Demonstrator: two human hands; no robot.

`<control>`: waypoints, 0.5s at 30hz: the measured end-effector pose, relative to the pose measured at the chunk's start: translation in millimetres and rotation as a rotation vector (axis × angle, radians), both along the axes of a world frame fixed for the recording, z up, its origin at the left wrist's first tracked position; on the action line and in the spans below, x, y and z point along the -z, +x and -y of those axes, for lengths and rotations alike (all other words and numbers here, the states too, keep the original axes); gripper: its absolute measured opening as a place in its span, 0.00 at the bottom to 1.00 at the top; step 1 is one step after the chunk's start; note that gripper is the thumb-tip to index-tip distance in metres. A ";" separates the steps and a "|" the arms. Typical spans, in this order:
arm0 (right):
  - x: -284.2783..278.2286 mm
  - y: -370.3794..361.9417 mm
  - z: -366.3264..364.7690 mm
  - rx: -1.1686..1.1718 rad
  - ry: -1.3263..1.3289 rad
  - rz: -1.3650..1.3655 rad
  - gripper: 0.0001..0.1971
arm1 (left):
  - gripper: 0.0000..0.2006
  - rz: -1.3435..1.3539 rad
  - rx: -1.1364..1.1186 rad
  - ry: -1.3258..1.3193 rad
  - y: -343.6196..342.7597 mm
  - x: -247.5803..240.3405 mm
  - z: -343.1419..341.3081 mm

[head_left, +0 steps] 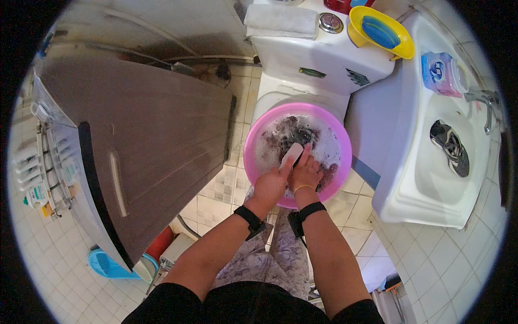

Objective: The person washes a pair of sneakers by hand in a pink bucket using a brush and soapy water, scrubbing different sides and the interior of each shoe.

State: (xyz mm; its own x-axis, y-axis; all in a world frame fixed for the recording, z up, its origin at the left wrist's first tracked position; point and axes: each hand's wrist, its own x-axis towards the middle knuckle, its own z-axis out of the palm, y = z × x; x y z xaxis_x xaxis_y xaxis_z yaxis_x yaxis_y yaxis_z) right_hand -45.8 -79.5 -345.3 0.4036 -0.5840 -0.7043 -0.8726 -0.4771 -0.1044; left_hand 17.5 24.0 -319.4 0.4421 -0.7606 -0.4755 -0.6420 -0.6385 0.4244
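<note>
A pink basin (251, 162) of foamy, grey-brown water sits on the closed toilet lid in front of me. My left hand (271, 184) is closed round a white scrubbing brush (292, 155), which points away from me over the suds. Close beside it, my right hand (306, 174) reaches into the basin, its fingers bent over a dark wet thing (305, 134), probably a shoe, mostly covered by foam. What those fingers grip is partly hidden. A black and grey sneaker (450, 148) lies in the white sink (431, 186) on the right.
The toilet tank (324, 51) carries a folded white towel (281, 20) and a yellow soap dish (406, 47) with a blue insert. A pink-and-blue packaged container (441, 73) stands by the faucet (488, 110). A large brown panel (162, 140) fills the left side.
</note>
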 end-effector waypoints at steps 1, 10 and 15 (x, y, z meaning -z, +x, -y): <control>9.4 -10.1 -2.8 0.007 -0.005 0.000 0.45 | 0.35 -0.024 0.026 0.025 -2.9 -4.1 0.8; 2.7 -29.9 -5.1 0.005 0.001 -0.114 0.43 | 0.30 0.019 0.105 0.065 -8.2 2.1 30.5; -8.1 -17.9 -11.0 0.035 -0.012 -0.088 0.51 | 0.27 -0.013 0.160 0.030 7.5 11.9 28.4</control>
State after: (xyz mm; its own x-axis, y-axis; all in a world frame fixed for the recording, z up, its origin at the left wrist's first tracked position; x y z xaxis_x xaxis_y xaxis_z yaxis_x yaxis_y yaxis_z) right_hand -63.6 -68.5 -337.2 0.3200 -0.6054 -0.7287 -0.8943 -0.4470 -0.0214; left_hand 25.0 -4.3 -331.3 0.3101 -0.8059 -0.5043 -0.7312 -0.5412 0.4153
